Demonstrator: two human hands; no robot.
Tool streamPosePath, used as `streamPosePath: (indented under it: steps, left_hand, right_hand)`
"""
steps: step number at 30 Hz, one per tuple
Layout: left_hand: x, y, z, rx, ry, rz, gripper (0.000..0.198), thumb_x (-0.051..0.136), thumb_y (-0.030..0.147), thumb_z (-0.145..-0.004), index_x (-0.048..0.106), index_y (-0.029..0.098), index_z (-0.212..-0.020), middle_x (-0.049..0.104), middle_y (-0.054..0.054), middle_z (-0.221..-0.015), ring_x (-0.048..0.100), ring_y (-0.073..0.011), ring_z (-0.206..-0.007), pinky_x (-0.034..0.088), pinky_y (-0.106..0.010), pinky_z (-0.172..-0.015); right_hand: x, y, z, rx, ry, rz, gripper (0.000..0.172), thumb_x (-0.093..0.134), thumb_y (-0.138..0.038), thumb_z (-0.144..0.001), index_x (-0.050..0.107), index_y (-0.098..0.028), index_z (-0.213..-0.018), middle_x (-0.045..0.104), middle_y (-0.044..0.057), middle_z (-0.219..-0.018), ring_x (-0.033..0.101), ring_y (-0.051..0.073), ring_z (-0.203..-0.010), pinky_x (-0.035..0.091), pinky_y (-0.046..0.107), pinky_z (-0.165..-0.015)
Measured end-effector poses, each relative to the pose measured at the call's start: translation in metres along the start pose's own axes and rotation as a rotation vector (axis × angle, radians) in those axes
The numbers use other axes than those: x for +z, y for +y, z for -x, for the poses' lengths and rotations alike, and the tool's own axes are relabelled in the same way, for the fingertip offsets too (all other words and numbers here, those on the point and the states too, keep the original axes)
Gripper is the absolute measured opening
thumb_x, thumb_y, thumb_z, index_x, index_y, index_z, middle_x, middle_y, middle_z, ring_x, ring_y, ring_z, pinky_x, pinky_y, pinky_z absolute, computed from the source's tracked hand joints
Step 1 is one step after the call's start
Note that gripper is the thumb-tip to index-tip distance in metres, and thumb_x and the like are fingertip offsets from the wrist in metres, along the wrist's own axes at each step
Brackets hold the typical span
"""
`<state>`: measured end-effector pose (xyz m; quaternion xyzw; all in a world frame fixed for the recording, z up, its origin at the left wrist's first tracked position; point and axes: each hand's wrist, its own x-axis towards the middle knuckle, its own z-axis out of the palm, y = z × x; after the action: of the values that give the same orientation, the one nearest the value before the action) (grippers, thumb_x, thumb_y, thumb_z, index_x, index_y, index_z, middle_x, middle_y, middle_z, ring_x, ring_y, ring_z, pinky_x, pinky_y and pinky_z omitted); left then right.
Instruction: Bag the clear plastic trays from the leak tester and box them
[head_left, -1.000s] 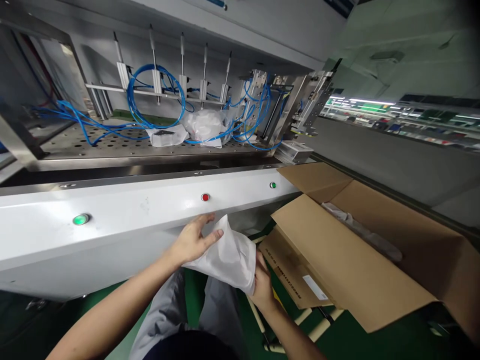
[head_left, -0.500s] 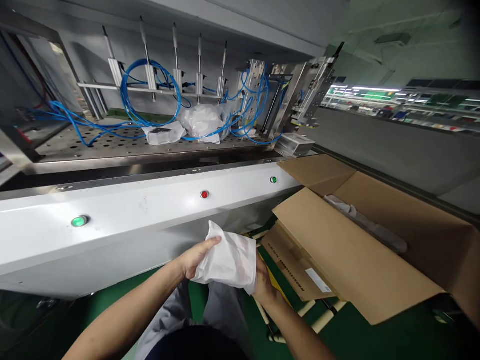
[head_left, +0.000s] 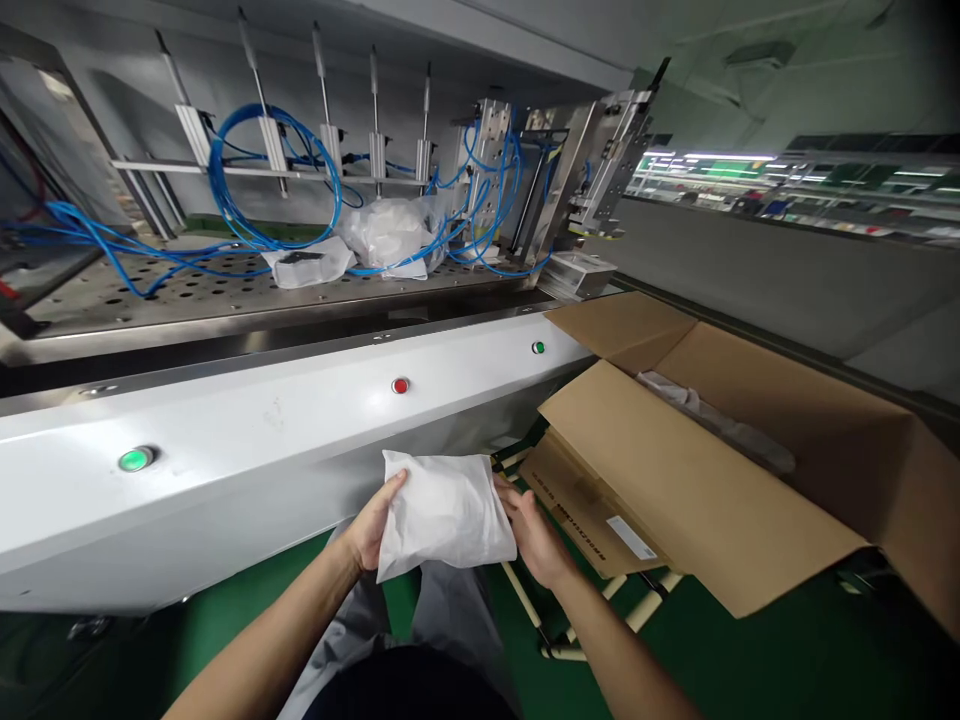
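Observation:
A soft white wrapping pouch [head_left: 448,512], somewhat bulged in the middle, is held up in front of my lap. My left hand [head_left: 373,522] grips its left edge, thumb on top and fingers hidden underneath. At the right edge is my right hand [head_left: 536,530], its fingers stretched toward the pouch and touching its side, the thumb raised apart from it. What lies inside the pouch is hidden.
To the right an open cardboard box [head_left: 697,490] on a tube-frame stand [head_left: 562,650] holds white-wrapped items [head_left: 716,425]. Ahead runs a white machine front with a red button [head_left: 401,386] and green buttons [head_left: 136,459]. Behind it lie blue hoses [head_left: 217,190] and plastic bags [head_left: 390,235].
The pouch has been turned flatter and squarer and shifted slightly left. My right hand has loosened, its thumb now off the pouch. The view has swung slightly right.

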<state>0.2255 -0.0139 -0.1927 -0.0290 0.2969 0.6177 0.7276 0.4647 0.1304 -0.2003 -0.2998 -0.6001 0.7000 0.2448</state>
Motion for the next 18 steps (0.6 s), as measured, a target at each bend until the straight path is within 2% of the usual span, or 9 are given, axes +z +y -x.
streamPosePath:
  steps: [2, 4, 6, 9, 13, 18]
  left_hand:
    - [0.001, -0.002, -0.001, 0.02, 0.025, -0.012, 0.073, 0.074, 0.053, -0.091, 0.055, 0.009, -0.146, 0.075, -0.019, -0.121, 0.071, -0.0351, -0.115, 0.05, -0.043, -0.112]
    - [0.0, -0.003, -0.003, 0.037, 0.044, -0.035, 0.074, 0.076, 0.051, -0.09, 0.054, 0.009, -0.147, 0.075, -0.019, -0.121, 0.071, -0.0353, -0.115, 0.049, -0.044, -0.113]
    - [-0.003, -0.005, -0.005, 0.038, 0.037, -0.05, 0.076, 0.079, 0.049, -0.088, 0.053, 0.009, -0.148, 0.075, -0.018, -0.121, 0.071, -0.0353, -0.116, 0.048, -0.044, -0.114]
    - [-0.013, -0.011, -0.009, 0.037, -0.014, -0.042, 0.081, 0.081, 0.05, -0.086, 0.052, 0.009, -0.149, 0.074, -0.018, -0.123, 0.069, -0.0355, -0.12, 0.046, -0.045, -0.116]
    - [-0.026, -0.028, -0.017, 0.088, -0.058, -0.025, 0.084, 0.08, 0.056, -0.084, 0.052, 0.013, -0.15, 0.072, -0.017, -0.128, 0.066, -0.0358, -0.126, 0.044, -0.046, -0.118]
    - [-0.025, -0.044, -0.024, 0.04, -0.025, 0.052, 0.082, 0.079, 0.056, -0.085, 0.054, 0.012, -0.149, 0.072, -0.019, -0.129, 0.066, -0.0386, -0.125, 0.045, -0.049, -0.118]
  right_hand:
    - [0.008, 0.0, 0.004, 0.08, -0.093, -0.188, 0.084, 0.062, -0.092, -0.079, 0.068, -0.027, -0.133, 0.055, 0.013, -0.152, 0.053, 0.037, -0.136, 0.05, 0.05, -0.106]
    - [0.018, -0.002, 0.006, 0.148, -0.124, -0.265, 0.073, 0.08, -0.077, -0.076, 0.07, -0.026, -0.127, 0.067, 0.013, -0.133, 0.062, 0.033, -0.121, 0.052, 0.045, -0.098]
    - [0.025, -0.005, 0.005, 0.21, -0.029, -0.289, 0.059, 0.091, -0.063, -0.072, 0.073, -0.022, -0.11, 0.073, 0.009, -0.109, 0.067, 0.028, -0.099, 0.053, 0.039, -0.085]
    - [0.032, -0.011, 0.0, 0.152, 0.152, -0.241, 0.053, 0.095, -0.059, -0.066, 0.066, -0.017, -0.083, 0.066, 0.003, -0.079, 0.06, 0.019, -0.072, 0.047, 0.03, -0.068]
    - [0.035, -0.02, -0.001, -0.022, 0.2, -0.171, 0.056, 0.089, -0.064, -0.071, 0.057, -0.019, -0.076, 0.057, -0.001, -0.071, 0.05, 0.014, -0.065, 0.041, 0.027, -0.062]
    - [0.041, -0.03, -0.001, -0.01, 0.086, -0.127, 0.056, 0.085, -0.064, -0.076, 0.05, -0.02, -0.075, 0.051, -0.002, -0.069, 0.045, 0.013, -0.065, 0.037, 0.025, -0.061]
